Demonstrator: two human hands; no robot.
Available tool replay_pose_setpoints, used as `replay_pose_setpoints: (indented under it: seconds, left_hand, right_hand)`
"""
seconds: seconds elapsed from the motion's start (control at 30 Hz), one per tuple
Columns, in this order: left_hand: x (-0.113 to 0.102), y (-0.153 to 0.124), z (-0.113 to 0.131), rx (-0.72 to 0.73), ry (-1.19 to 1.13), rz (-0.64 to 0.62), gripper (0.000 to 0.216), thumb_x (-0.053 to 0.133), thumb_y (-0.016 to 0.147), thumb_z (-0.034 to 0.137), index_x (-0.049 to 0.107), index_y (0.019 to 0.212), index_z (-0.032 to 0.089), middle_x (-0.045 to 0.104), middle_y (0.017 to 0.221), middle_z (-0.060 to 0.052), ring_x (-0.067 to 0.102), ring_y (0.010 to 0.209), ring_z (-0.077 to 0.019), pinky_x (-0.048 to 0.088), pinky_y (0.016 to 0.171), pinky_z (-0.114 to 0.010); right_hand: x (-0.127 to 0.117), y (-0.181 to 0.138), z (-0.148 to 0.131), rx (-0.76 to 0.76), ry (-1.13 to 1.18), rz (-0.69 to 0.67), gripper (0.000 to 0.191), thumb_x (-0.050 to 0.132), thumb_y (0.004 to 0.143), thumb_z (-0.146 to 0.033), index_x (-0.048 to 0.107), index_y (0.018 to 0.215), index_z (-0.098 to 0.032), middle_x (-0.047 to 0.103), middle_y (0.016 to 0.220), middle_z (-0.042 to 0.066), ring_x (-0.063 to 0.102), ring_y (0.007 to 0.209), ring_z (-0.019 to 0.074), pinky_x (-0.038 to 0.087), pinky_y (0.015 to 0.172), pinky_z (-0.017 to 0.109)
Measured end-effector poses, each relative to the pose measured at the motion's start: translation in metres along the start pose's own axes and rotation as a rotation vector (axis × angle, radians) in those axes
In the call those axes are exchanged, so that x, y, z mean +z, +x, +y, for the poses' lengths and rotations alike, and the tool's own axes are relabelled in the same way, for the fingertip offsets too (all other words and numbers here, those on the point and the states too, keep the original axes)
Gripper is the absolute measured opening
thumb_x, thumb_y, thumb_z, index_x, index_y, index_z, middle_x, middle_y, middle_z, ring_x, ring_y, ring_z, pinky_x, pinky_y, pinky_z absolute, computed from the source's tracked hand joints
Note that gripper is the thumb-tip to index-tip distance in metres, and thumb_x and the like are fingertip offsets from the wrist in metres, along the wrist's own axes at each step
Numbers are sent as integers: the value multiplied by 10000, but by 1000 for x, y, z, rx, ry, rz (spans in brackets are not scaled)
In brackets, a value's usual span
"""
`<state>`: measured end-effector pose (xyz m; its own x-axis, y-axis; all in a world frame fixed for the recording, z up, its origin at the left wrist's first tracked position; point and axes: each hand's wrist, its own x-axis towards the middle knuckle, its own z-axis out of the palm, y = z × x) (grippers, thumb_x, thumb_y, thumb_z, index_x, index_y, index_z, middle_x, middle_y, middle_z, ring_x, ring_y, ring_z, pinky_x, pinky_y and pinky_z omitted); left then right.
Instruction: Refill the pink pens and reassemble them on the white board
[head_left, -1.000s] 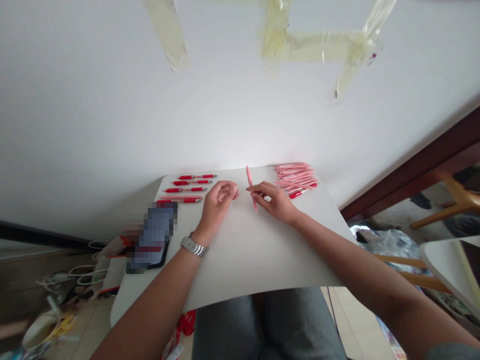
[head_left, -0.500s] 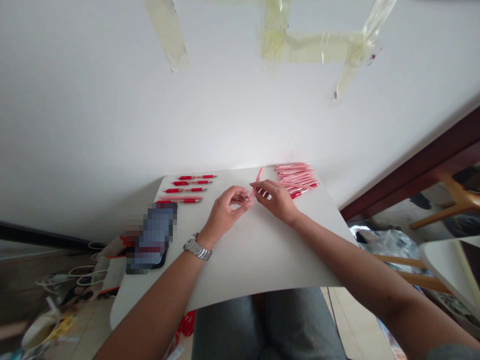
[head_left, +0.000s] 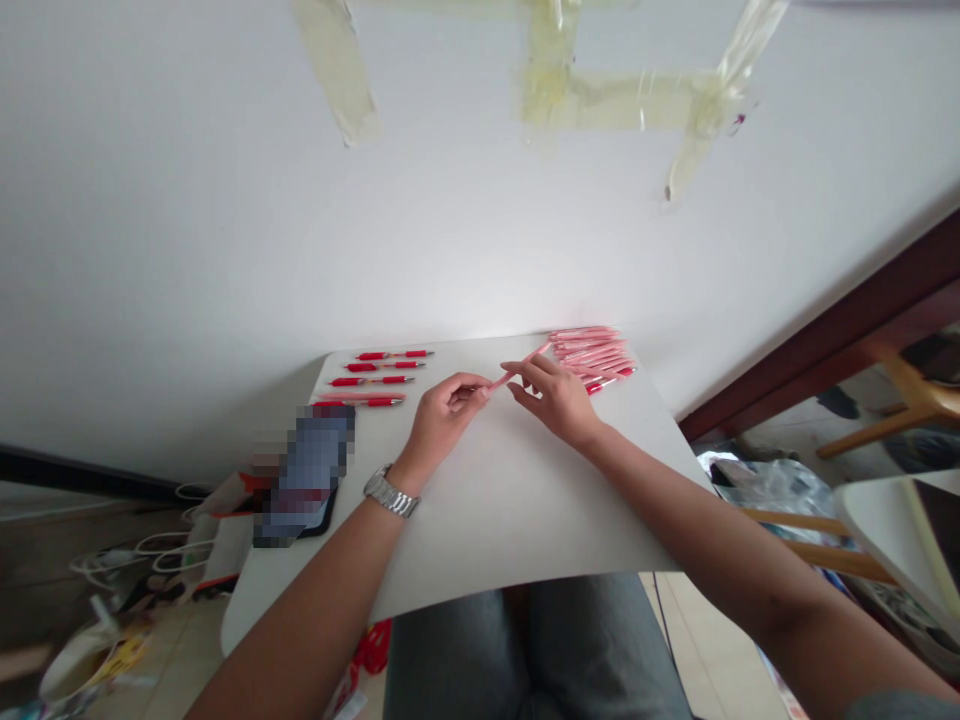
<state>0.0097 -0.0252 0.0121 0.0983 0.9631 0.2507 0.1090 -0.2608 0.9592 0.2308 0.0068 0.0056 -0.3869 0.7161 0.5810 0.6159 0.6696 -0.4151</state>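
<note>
My left hand is closed on the lower end of a slim pink pen above the middle of the white table. The pen slants up to the right, its far end near the pink pile. My right hand is open beside it, thumb and index finger apart, the fingers passing over or just by the pen; contact is unclear. A pile of pink pens lies at the back right, with a red pen at its near side, partly behind my right hand.
Several red pens lie in a column at the table's back left, the nearest alongside a pink one. A blurred-out phone rests at the left edge. The white table meets a taped wall behind.
The pink pen has tipped from nearly upright to a low slant toward the right. My left fingers have closed on its lower end, while my right fingers have loosened from it.
</note>
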Motion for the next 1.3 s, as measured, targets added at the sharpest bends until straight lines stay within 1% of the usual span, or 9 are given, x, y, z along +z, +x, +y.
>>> replay_pose_setpoints:
  seconds: [0.07, 0.17, 0.3, 0.5, 0.67, 0.83, 0.93, 1.07, 1.3]
  left_hand:
    - [-1, 0, 3, -16, 11, 16, 304, 793, 908, 473, 792, 1024, 192, 797, 996, -83, 751, 889, -221, 613, 870, -335]
    - [-3, 0, 4, -22, 39, 20, 312, 783, 919, 473, 783, 1026, 180, 799, 961, -71, 752, 868, -209, 613, 870, -329]
    - [-5, 1, 1, -13, 50, -2, 325, 752, 948, 487, 781, 1048, 180, 801, 949, -67, 758, 874, -206, 608, 873, -324]
    - [-3, 0, -1, -10, 80, -12, 354, 717, 970, 526, 768, 1052, 186, 807, 970, -72, 776, 865, -214, 624, 870, -333]
    - [-4, 1, -8, 84, 196, 10, 328, 638, 1022, 505, 743, 1078, 199, 804, 1074, -89, 778, 998, -232, 624, 946, -351]
    - [-7, 3, -16, 175, 358, 20, 276, 602, 1044, 452, 743, 1059, 216, 790, 1081, -72, 756, 997, -210, 614, 946, -336]
    - [-7, 4, -18, 168, 374, 19, 269, 603, 1040, 445, 742, 1046, 215, 791, 1066, -71, 753, 986, -211, 612, 943, -344]
    - [-8, 5, -21, 133, 367, 10, 281, 602, 1035, 462, 740, 1040, 217, 798, 1075, -73, 756, 993, -221, 616, 926, -355]
    - [-9, 5, -22, 113, 352, 5, 275, 610, 1032, 463, 740, 1034, 220, 803, 1079, -71, 762, 1006, -224, 616, 931, -360]
  right_hand:
    - [-3, 1, 0, -43, -80, 17, 300, 640, 1043, -258, 712, 1334, -257, 683, 1020, 72, 646, 844, 193, 513, 717, 312]
    - [-9, 3, 0, -141, -187, 27, 250, 648, 1038, -242, 734, 1273, -257, 685, 1097, 100, 616, 940, 241, 530, 819, 381]
    - [-14, 5, 1, -221, -216, 2, 177, 638, 1050, -240, 748, 1187, -262, 712, 1221, 100, 605, 1035, 257, 519, 893, 416]
    - [-16, 6, 5, -246, -210, -11, 170, 606, 1078, -270, 755, 1161, -258, 768, 1141, 77, 627, 1038, 247, 505, 899, 404]
    - [-19, 8, 11, -204, -221, -5, 185, 584, 1089, -280, 760, 1142, -255, 770, 1120, 78, 626, 1028, 251, 504, 914, 409]
    - [-26, 10, 29, -135, -259, -9, 225, 538, 1104, -288, 753, 1149, -238, 756, 1147, 95, 616, 1038, 263, 503, 904, 414]
    - [-33, 12, 43, -80, -305, -1, 244, 526, 1106, -310, 750, 1168, -235, 741, 1171, 106, 613, 1042, 274, 495, 904, 416]
    - [-45, 15, 57, 44, -391, -5, 286, 486, 1096, -239, 736, 1235, -251, 731, 1149, 100, 598, 1044, 282, 470, 907, 412]
    - [-60, 15, 74, 236, -496, -24, 240, 572, 1038, -208, 783, 1137, -267, 739, 1161, 100, 581, 1103, 309, 442, 916, 417]
